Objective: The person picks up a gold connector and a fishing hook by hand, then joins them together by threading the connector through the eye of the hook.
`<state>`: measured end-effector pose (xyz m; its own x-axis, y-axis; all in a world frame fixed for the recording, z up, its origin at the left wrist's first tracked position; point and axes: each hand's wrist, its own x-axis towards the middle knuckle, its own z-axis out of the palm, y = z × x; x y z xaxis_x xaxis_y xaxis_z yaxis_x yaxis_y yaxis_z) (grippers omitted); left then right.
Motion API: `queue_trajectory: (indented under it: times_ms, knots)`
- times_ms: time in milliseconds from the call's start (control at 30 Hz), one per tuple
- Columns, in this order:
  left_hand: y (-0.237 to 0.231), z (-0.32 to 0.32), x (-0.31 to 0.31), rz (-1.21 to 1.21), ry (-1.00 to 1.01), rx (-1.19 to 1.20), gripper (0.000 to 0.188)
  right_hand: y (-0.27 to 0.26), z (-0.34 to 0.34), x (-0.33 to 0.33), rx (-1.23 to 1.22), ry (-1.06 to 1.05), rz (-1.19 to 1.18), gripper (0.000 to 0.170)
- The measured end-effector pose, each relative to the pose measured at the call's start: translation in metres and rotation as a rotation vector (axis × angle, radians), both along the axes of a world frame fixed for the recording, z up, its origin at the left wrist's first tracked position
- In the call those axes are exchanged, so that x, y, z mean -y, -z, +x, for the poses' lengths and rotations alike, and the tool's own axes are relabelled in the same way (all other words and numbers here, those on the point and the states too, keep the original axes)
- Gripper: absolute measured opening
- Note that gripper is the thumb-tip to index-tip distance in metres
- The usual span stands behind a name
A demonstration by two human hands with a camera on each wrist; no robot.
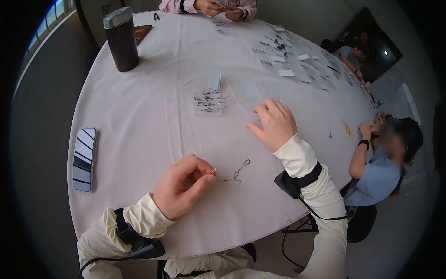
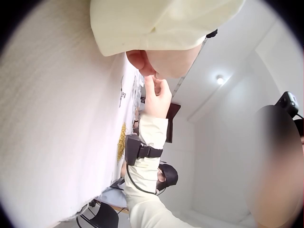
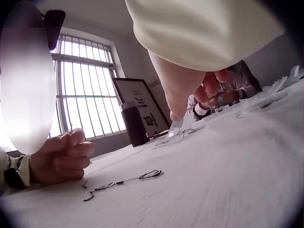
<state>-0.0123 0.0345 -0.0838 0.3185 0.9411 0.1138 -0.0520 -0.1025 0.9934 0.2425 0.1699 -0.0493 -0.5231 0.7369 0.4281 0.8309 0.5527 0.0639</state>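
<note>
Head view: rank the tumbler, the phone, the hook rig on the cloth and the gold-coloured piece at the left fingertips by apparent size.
Largest to smallest:
1. Tumbler
2. Phone, about as long but narrower
3. Hook rig, thin and spindly
4. Gold-coloured piece, a speck pinched by the left hand

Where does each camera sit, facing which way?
Head: worn there, facing forward and down at the table; left hand, right hand and sleeves show.
Left wrist: worn there, facing across the table; both hands and sleeves show.
Right wrist: worn there, facing the window; both hands and sleeves show.
Head and right wrist share the dark tumbler.
</note>
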Motion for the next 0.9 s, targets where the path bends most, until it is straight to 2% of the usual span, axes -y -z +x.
queue_trajectory:
  times_ms: [67, 133, 200, 267, 333, 400, 467, 533, 600, 633, 700, 800, 900]
  knots:
    - [0.000, 0.001, 0.001, -0.034, 0.006, 0.007, 0.003, 0.012, -0.001, -0.010, 0.097, -0.053, 0.057, 0.026]
    - [-0.003, 0.001, 0.001, -0.053, -0.058, -0.026, 0.004, 0.011, 0.003, -0.014, 0.115, -0.069, 0.093, 0.022]
    - [-0.001, 0.001, 0.001, -0.028, -0.032, -0.043, 0.003, 0.005, 0.012, -0.010, 0.136, -0.093, 0.117, 0.017]
    - [0.002, 0.001, 0.001, -0.005, -0.023, -0.052, 0.004, -0.022, 0.025, 0.004, -0.021, -0.149, 0.192, 0.012]
    - [0.000, 0.001, 0.000, -0.002, -0.020, -0.031, 0.005, -0.048, 0.048, 0.016, -0.230, -0.018, 0.137, 0.009]
    - [-0.004, 0.003, 0.000, -0.024, -0.047, -0.020, 0.003, -0.067, 0.091, 0.011, -0.276, 0.136, 0.194, 0.010]
    - [-0.004, 0.002, 0.001, -0.051, -0.075, -0.019, 0.002, -0.071, 0.152, -0.006, -0.178, 0.281, 0.267, 0.011]
    - [-0.002, -0.001, 0.000, 0.044, -0.018, -0.060, 0.003, -0.058, 0.221, -0.026, -0.036, 0.453, 0.299, 0.012]
    - [-0.006, -0.001, -0.001, 0.058, -0.027, -0.090, 0.002, -0.040, 0.281, -0.040, 0.031, 0.600, 0.246, 0.015]
    - [-0.007, -0.001, -0.001, 0.079, -0.027, -0.121, 0.003, -0.032, 0.296, -0.043, 0.029, 0.593, 0.245, 0.015]
    - [-0.007, -0.001, -0.002, 0.078, -0.035, -0.114, 0.003, -0.018, 0.317, -0.042, 0.178, 0.756, 0.161, 0.015]
    - [-0.009, -0.001, -0.002, 0.075, -0.035, -0.117, 0.004, 0.003, 0.337, -0.045, 0.304, 0.789, 0.061, 0.015]
    - [-0.009, -0.001, -0.001, 0.070, -0.031, -0.135, 0.003, 0.016, 0.346, -0.044, 0.291, 0.813, -0.092, 0.022]
